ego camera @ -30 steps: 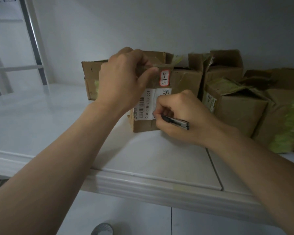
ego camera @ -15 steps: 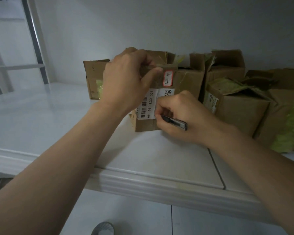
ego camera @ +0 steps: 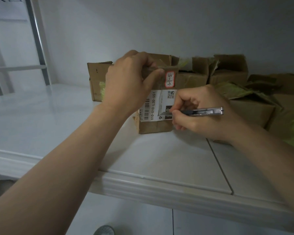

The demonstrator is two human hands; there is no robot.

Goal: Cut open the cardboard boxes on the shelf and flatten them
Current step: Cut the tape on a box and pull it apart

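Observation:
A small brown cardboard box (ego camera: pixel 155 127) with a white barcode label stands on the white shelf (ego camera: pixel 58 119). My left hand (ego camera: pixel 131 82) grips the box's top edge, thumb on its front face. My right hand (ego camera: pixel 200 114) holds a silver utility knife (ego camera: pixel 200 112) like a pen, its blade tip against the label on the box's front near the right corner. The box's right side is hidden behind my right hand.
Several other opened cardboard boxes, some with yellow-green tape, stand behind and to the right: one at the back left (ego camera: pixel 97 82), one at the right (ego camera: pixel 251 109). A metal ladder (ego camera: pixel 37 43) leans at the far left. The shelf's moulded front edge (ego camera: pixel 159 185) runs below.
My right hand has shifted right and turned, so the whole knife handle shows and the blade tip sits higher on the label. My left hand keeps its hold on the box's top.

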